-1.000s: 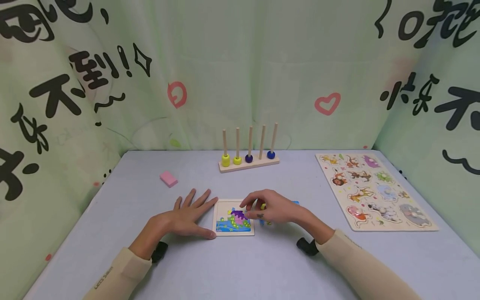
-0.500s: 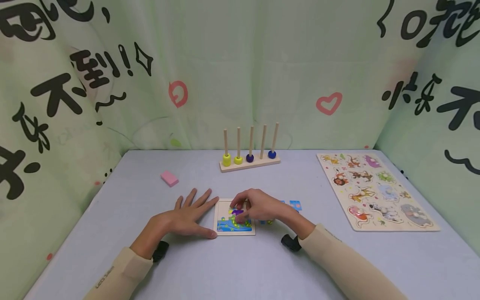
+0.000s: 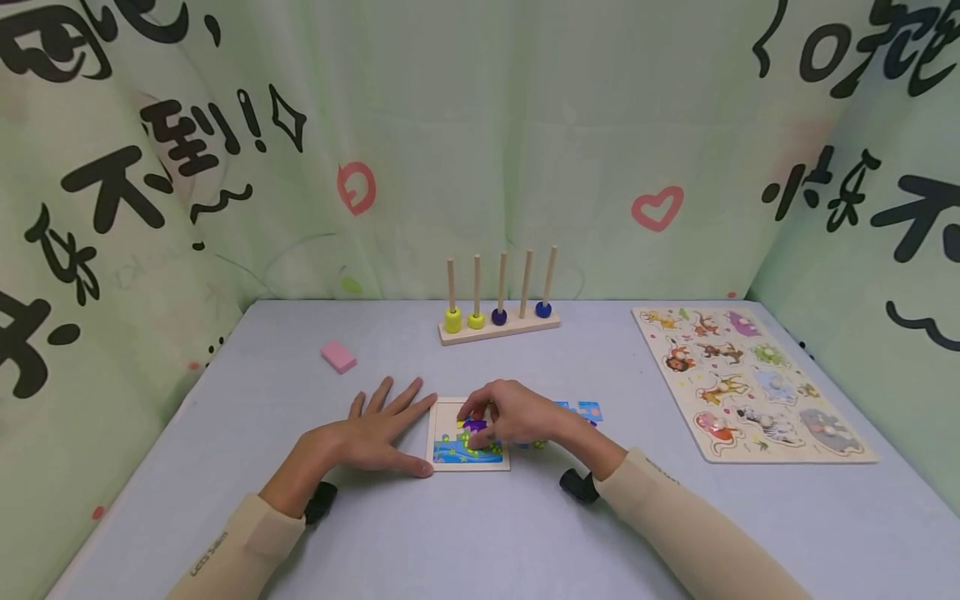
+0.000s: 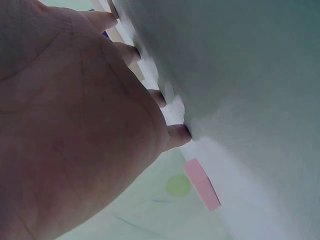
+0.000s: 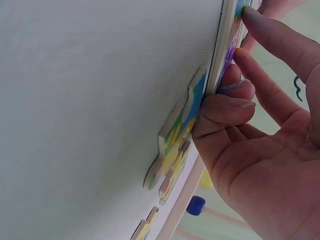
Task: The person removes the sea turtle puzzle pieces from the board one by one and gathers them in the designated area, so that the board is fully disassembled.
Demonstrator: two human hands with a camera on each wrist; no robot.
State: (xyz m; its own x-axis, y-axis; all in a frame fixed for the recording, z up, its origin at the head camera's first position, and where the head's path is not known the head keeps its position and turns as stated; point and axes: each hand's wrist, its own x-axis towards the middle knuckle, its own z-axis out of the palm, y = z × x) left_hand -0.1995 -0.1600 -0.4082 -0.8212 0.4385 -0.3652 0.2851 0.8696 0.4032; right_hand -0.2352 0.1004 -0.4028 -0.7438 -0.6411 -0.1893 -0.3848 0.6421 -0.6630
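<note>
A small jigsaw board [image 3: 443, 409] with a pale wooden frame lies flat, showing a blue, green and purple picture. My left hand [image 3: 372, 435] rests at its left side with fingers spread, index fingertip and thumb touching the frame. Over the picture, my right hand [image 3: 517, 412] has thumb and index finger on either side of a purple puzzle piece [image 5: 230, 56]; its other fingers curl under at the frame's right edge in the right wrist view. Loose puzzle pieces [image 3: 590, 411] lie right of the board, partly hidden by the right hand; another puzzle piece [image 5: 182, 112] shows close to the frame.
A wooden peg stand [image 3: 499, 328] with yellow and blue beads stands at the back. A pink block [image 3: 338, 357] lies at the left. On the right is a large animal puzzle board [image 3: 720, 350]. Curtains with black writing and hearts surround the white table [image 3: 480, 542].
My right hand has moved left, further over the jigsaw picture, uncovering loose pieces behind its wrist. During the last half second it has barely shifted. The left hand keeps its place at the frame.
</note>
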